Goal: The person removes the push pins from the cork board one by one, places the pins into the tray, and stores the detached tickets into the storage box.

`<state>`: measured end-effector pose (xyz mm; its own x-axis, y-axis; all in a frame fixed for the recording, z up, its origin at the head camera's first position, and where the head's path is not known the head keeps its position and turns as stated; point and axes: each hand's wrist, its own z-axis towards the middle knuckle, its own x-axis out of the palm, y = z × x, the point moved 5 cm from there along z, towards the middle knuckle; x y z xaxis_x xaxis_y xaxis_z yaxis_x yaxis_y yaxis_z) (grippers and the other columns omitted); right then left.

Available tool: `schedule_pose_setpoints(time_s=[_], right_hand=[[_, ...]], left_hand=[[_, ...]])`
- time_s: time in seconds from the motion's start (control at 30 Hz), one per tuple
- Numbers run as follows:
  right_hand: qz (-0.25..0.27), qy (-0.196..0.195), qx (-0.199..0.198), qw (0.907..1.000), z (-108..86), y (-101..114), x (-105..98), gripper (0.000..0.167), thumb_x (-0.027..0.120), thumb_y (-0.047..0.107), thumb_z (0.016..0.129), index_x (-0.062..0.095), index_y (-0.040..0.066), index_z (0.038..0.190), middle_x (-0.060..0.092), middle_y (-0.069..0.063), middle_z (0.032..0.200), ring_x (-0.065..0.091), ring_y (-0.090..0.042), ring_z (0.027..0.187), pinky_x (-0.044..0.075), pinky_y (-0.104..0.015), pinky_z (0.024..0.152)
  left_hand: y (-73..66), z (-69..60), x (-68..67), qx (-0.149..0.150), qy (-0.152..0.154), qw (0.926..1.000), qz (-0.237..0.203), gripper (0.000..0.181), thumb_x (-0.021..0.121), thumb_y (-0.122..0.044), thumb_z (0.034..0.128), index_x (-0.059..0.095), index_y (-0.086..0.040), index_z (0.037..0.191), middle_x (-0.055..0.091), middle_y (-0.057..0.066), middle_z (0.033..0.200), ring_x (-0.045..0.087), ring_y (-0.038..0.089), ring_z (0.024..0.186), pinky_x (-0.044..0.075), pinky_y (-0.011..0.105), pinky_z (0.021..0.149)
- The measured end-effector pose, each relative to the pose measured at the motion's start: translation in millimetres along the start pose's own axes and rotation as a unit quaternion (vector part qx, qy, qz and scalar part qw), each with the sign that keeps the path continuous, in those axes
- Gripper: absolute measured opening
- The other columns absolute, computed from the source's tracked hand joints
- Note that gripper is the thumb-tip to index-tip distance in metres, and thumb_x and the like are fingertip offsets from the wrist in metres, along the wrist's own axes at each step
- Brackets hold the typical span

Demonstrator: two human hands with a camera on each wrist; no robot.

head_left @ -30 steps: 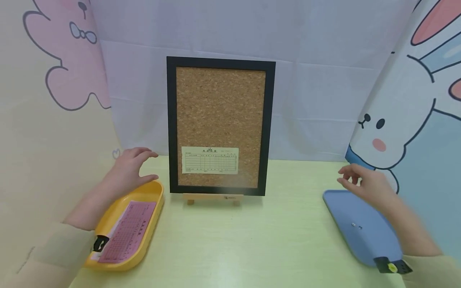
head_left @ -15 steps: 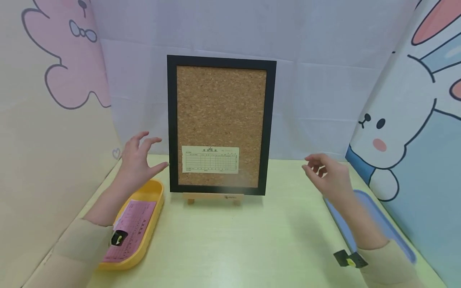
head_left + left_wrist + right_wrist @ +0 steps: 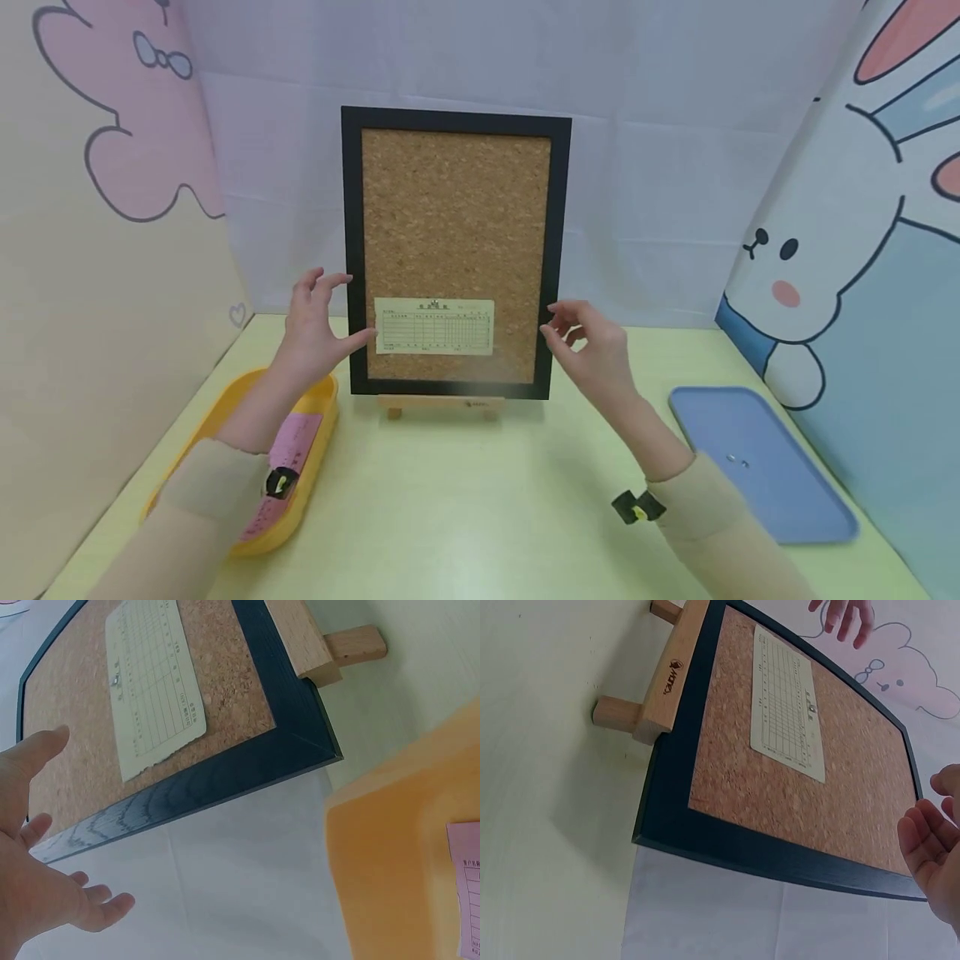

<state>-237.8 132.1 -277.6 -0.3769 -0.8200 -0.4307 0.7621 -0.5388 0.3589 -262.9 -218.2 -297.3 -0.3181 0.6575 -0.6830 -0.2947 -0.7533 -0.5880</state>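
Observation:
A black-framed cork board [image 3: 457,200] stands upright on a small wooden easel [image 3: 441,403]. Low on the cork is a pale yellow printed form [image 3: 434,326]; a small shiny thing [image 3: 115,679], too small to make out, sits at its top edge in the left wrist view. My left hand [image 3: 311,342] is at the board's left edge, thumb and fingers spread, nothing between them. My right hand [image 3: 596,350] hovers by the right side of the frame, fingers loosely bent and thumb apart from them in the right wrist view. I see nothing in it. Whether either hand touches the frame I cannot tell.
On the left, a yellow tray [image 3: 318,454] holds pink printed slips [image 3: 296,437], partly behind my left forearm. A blue tray [image 3: 780,492] lies on the right with tiny metallic items [image 3: 737,460] in it. A white cloth [image 3: 660,167] hangs behind the board.
Both hands have come inward to the board: the left moved right from above the yellow tray, the right moved left from over the blue tray. The form has stayed in place on the cork.

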Motion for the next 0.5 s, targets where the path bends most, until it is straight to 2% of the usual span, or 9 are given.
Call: schedule_pose_setpoints(time_s=[0.17, 0.37, 0.5], right_hand=[[0.024, 0.015, -0.010, 0.9995, 8.2, 5, 27, 0.021, 0.070, -0.002, 0.081, 0.061, -0.004, 0.100, 0.065, -0.010, 0.080, 0.061, -0.016, 0.068, 0.053, -0.031, 0.058], [0.038, 0.041, -0.023, 0.9982, 18.3, 9, 60, 0.020, 0.068, 0.001, 0.083, 0.060, -0.004, 0.101, 0.066, -0.010, 0.081, 0.063, -0.016, 0.070, 0.054, -0.029, 0.060], [0.033, 0.057, -0.024, 0.9975, 24.5, 9, 82, 0.021, 0.068, 0.004, 0.084, 0.061, -0.004, 0.102, 0.067, -0.010, 0.082, 0.065, -0.017, 0.073, 0.054, -0.028, 0.063]], left_hand=[[0.7, 4.2, 9.3, -0.008, 0.008, 0.9999, -0.007, 0.078, 0.077, -0.026, 0.0793, 0.030, -0.016, 0.141, 0.004, 0.018, 0.154, 0.023, 0.051, 0.131, 0.025, 0.071, 0.096], [4.6, 10.6, 20.3, -0.017, 0.008, 0.9995, -0.026, 0.079, 0.077, -0.024, 0.0794, 0.028, -0.016, 0.141, 0.000, 0.021, 0.153, 0.028, 0.055, 0.128, 0.031, 0.068, 0.096], [8.4, 14.4, 27.5, -0.030, 0.008, 0.9989, -0.035, 0.075, 0.076, -0.025, 0.0793, 0.030, -0.014, 0.138, 0.000, 0.020, 0.153, 0.029, 0.055, 0.126, 0.028, 0.072, 0.094]])
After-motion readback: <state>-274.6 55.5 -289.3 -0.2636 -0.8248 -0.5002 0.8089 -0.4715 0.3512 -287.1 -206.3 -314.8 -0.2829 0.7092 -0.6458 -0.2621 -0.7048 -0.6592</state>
